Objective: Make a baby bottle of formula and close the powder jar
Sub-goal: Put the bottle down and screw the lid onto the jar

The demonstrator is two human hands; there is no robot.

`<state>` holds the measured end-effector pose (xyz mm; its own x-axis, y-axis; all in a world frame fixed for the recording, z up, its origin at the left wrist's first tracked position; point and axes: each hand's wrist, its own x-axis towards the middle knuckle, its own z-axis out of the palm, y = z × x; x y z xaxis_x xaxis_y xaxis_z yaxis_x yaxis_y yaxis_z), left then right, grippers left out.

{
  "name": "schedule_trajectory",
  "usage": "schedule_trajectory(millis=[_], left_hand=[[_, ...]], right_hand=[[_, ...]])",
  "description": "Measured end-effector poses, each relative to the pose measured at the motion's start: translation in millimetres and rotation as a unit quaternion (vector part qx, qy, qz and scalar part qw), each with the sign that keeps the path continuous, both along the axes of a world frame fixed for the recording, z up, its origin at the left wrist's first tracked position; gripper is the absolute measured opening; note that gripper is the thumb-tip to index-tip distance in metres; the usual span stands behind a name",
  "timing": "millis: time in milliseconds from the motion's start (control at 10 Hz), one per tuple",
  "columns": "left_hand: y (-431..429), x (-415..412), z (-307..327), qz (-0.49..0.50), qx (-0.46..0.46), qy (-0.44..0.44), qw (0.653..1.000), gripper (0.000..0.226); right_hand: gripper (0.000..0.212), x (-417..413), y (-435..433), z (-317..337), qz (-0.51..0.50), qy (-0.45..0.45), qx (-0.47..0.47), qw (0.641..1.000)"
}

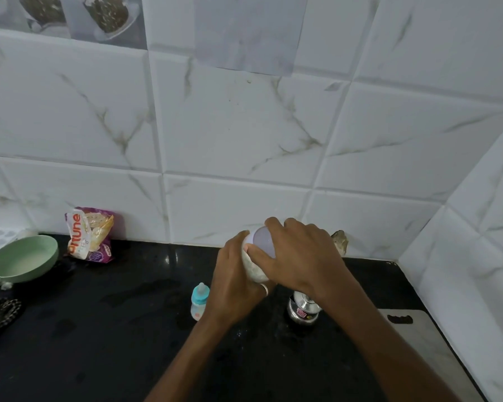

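Note:
The powder jar (254,269), clear with white powder inside, stands on the black counter (114,329) near the back wall. My left hand (234,281) grips its side. My right hand (299,255) curls over the pale lilac lid (262,240) on top of the jar, thumb and fingers around its rim. The baby bottle (199,304), small with a teal collar and a clear teat, stands upright just left of my left wrist.
A small steel vessel (302,309) with a lid sits under my right forearm. A green bowl (22,258) and a purple-and-orange food packet (89,235) are at the back left. A grey cutting board (427,352) lies at the right. Tiled walls meet at the right corner.

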<state>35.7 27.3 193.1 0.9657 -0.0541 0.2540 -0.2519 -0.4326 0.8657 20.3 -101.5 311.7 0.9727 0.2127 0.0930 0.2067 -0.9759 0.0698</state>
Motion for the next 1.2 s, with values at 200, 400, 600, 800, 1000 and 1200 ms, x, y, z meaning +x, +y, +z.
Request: schedule_trajectory(millis=[200, 400, 600, 800, 1000, 1200], left_hand=[[24.3, 6.7, 28.5, -0.124, -0.001, 0.013, 0.992, 0.089], [45.9, 28.0, 34.6, -0.208, 0.082, 0.040, 0.974, 0.074], [51.7, 33.7, 38.9, -0.206, 0.112, 0.053, 0.971, 0.087], [43.5, 24.3, 38.9, -0.176, 0.072, 0.050, 0.980, 0.076], [32.5, 16.5, 21.0, -0.129, -0.009, 0.033, 0.991, 0.086], [25.5, 1.9, 17.9, -0.118, -0.039, 0.044, 0.991, 0.091]], right_hand=[[0.083, -2.6, -16.0, 11.3, 0.061, 0.020, 0.022, 0.998], [0.080, 1.8, -26.9, 10.9, 0.232, 0.047, -0.006, 0.971], [0.070, 11.7, -27.5, 1.9, 0.246, -0.063, -0.051, 0.966], [0.071, 19.4, -19.4, -14.9, 0.224, -0.167, -0.017, 0.960], [0.058, 18.3, -9.1, -22.8, 0.181, -0.214, 0.026, 0.960], [0.053, 15.5, -6.7, -30.4, 0.165, -0.240, 0.044, 0.956]])
